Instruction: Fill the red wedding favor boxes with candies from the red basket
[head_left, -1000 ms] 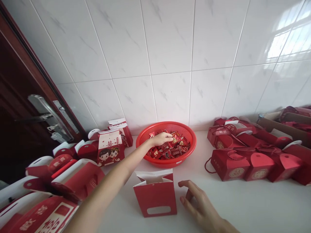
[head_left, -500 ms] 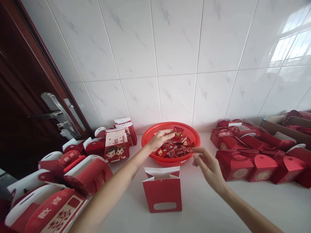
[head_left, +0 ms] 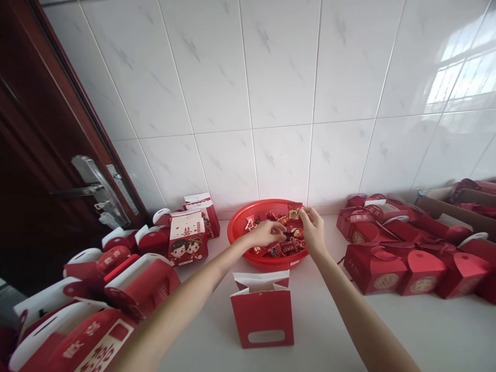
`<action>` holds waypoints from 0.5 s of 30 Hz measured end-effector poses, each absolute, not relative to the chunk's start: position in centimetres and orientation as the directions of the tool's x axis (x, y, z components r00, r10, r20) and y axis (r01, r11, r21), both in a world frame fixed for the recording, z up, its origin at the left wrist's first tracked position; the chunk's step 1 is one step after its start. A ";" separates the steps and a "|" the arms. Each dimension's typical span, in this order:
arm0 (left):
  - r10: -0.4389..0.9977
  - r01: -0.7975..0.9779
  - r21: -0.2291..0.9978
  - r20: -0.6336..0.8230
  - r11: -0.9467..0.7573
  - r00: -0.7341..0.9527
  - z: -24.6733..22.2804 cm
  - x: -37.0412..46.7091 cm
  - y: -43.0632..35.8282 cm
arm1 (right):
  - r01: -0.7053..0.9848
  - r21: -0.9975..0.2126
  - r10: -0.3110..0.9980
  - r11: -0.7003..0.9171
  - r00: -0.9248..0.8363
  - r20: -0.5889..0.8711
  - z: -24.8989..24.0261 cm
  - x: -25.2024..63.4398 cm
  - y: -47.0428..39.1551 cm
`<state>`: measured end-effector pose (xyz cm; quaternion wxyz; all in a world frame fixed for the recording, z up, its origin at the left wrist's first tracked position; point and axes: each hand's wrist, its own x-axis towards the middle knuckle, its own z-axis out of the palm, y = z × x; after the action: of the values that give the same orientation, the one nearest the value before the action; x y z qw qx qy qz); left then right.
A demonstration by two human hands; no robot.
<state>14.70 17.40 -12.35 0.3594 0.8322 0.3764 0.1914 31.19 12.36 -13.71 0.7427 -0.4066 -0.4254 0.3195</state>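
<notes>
A red plastic basket (head_left: 237, 223) holds many wrapped candies (head_left: 276, 250) in red packaging. Inside it, my left hand (head_left: 267, 233) is closed, its fingertips pinched on a small dark wrapped candy (head_left: 289, 235). My right hand (head_left: 313, 227) reaches over the basket's right side, gripping a red and gold candy packet (head_left: 294, 213) between thumb and fingers. Standing upright in front of the basket is a red paper gift box (head_left: 262, 316), its white-lined top open and a pale oval window low on its front.
Several red gift boxes (head_left: 143, 284) crowd the left side, with a box showing two cartoon figures (head_left: 188, 240) behind them. More red boxes (head_left: 375, 268) stand in rows at right, beside a cardboard carton (head_left: 437, 204). A tiled wall (head_left: 282, 160) rises behind; a door handle (head_left: 91, 188) is at left.
My right hand has moved from beside the basket to over its right part and taken hold of a packet. My left hand has gone lower and rightward among the candies.
</notes>
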 end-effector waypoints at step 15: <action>0.706 0.575 0.646 -0.077 -0.503 0.704 -13.7 17.5 20.4 | -0.582 -0.761 0.940 0.288 0.322 0.110 -14.1 33.2 13.8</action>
<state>17.50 20.39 -13.72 0.3323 0.8612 0.3717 0.0988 33.16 13.80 -14.09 0.7499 -0.3139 -0.2855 0.5076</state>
